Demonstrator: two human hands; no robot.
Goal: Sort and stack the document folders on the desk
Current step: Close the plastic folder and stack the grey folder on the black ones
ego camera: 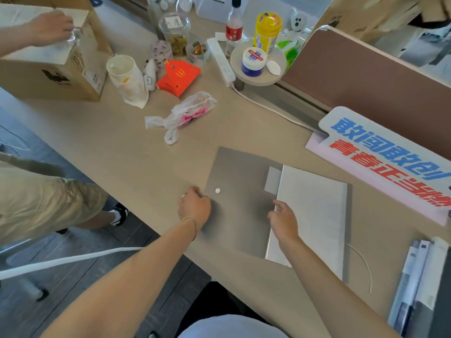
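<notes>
A grey document folder point(241, 191) with a small white button lies flat on the beige desk point(117, 147) in front of me. A white folder point(314, 215) lies on the grey folder's right half. My left hand point(195, 206) pinches the grey folder's left edge. My right hand point(284, 222) rests with spread fingers on the white folder's left edge. At the lower right lies a pile of white and blue papers point(415, 284).
A red and blue lettered sign point(388, 157) lies at the right. A plastic bag point(185, 113), red carton point(179, 75), cup point(127, 76), bottles and jars crowd the back. Another person's hand point(51, 28) rests on a cardboard box point(53, 54) at the left.
</notes>
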